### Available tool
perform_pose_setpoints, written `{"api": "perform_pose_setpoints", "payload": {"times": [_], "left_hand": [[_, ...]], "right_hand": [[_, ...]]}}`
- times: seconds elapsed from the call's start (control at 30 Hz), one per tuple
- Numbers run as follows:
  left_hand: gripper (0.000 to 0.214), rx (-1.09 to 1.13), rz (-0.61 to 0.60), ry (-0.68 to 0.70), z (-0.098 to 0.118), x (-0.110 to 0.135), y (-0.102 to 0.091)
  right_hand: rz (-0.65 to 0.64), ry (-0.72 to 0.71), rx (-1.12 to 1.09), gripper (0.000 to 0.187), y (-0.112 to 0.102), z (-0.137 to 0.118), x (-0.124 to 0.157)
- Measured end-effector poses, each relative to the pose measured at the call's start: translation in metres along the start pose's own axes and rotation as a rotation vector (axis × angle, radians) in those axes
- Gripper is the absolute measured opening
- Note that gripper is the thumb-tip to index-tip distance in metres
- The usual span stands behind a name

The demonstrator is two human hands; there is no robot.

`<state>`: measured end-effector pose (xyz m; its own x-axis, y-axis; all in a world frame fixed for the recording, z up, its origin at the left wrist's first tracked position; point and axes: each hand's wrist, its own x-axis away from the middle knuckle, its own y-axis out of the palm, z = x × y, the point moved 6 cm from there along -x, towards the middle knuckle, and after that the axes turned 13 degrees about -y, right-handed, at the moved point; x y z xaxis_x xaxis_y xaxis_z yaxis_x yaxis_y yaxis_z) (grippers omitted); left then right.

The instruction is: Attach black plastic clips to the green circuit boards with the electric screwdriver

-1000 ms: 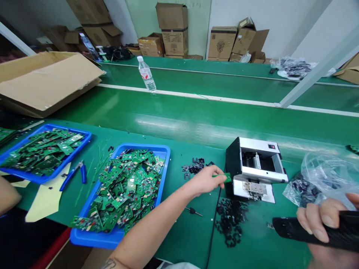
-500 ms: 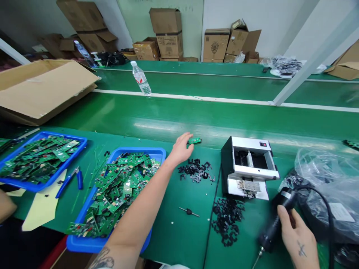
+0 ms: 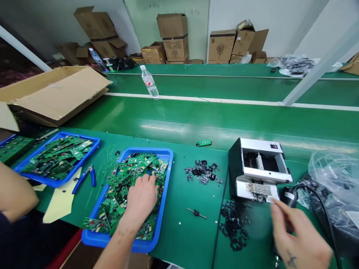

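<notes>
My left hand [image 3: 142, 198] rests palm down on the loose green circuit boards [image 3: 123, 190] in a blue plastic tray [image 3: 157, 150]. My right hand [image 3: 298, 235], blurred, grips a black electric screwdriver [image 3: 289, 196] beside the front of a silver-and-black board-cutting machine [image 3: 258, 168]. A single green board [image 3: 203, 143] lies alone on the bench beyond the tray. Black plastic clips lie in loose piles [image 3: 203, 172] [image 3: 234, 224] on either side of a small T-handled tool [image 3: 196, 213].
A second blue tray [image 3: 75, 136] of boards and blue-handled pliers [image 3: 85, 178] lie to the left, beside a co-worker's forearm [image 3: 14, 190]. A clear plastic bag [image 3: 333, 175] sits at right. A green conveyor belt [image 3: 196, 119] runs behind the bench, carrying a water bottle [image 3: 149, 81].
My left hand has left the single board on the bench and moved down into the blue tray. My right hand has swung the screwdriver more upright, closer to the machine.
</notes>
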<state>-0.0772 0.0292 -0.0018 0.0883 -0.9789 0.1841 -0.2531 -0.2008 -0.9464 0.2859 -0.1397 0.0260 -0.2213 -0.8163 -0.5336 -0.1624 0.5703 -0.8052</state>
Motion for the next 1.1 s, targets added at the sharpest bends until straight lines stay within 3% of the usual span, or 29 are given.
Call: {"api": "perform_pose_setpoints", "payload": {"times": [0.03,0.1,0.17,0.3,0.4,0.57,0.77,0.87,0.97,1.03,1.1], "left_hand": [[0.036,-0.001,0.001,0.022,0.004,0.003,0.0],[0.033,0.007,-0.014,0.061,0.008,0.008,-0.001],[0.031,0.021,-0.042,0.081,0.008,0.01,-0.002],[0.027,0.093,-0.061,0.116,0.002,0.01,-0.004],[0.025,0.196,-0.074,0.137,-0.006,0.007,-0.003],[0.031,0.31,-0.098,0.167,-0.024,0.003,0.005],[0.032,0.317,-0.067,0.211,-0.028,0.0,0.011],[0.034,0.423,-0.019,0.224,-0.026,-0.002,-0.005],[0.038,0.635,-0.006,0.246,-0.017,-0.003,-0.034],[0.039,0.841,-0.126,0.256,-0.004,-0.004,-0.047],[0.041,1.107,-0.389,0.314,0.022,-0.001,-0.05]], "right_hand": [[-0.037,-0.127,-0.108,0.022,0.01,-0.024,-0.006],[-0.238,-0.351,-0.23,0.021,0.041,-0.069,-0.013],[-0.331,-0.395,-0.232,0.023,0.072,-0.096,-0.02],[-0.428,-0.39,-0.169,0.022,0.124,-0.117,-0.032],[-0.476,-0.372,-0.129,0.021,0.144,-0.114,-0.036],[-0.519,-0.393,-0.144,0.018,0.148,-0.104,-0.029],[-0.514,-0.422,-0.259,0.021,0.142,-0.1,-0.019],[-0.511,-0.403,-0.316,0.022,0.138,-0.099,-0.016],[-0.497,-0.349,-0.386,0.024,0.132,-0.097,-0.015],[-0.472,-0.295,-0.449,0.027,0.124,-0.093,-0.015],[-0.441,-0.235,-0.535,0.027,0.115,-0.088,-0.016]]}}
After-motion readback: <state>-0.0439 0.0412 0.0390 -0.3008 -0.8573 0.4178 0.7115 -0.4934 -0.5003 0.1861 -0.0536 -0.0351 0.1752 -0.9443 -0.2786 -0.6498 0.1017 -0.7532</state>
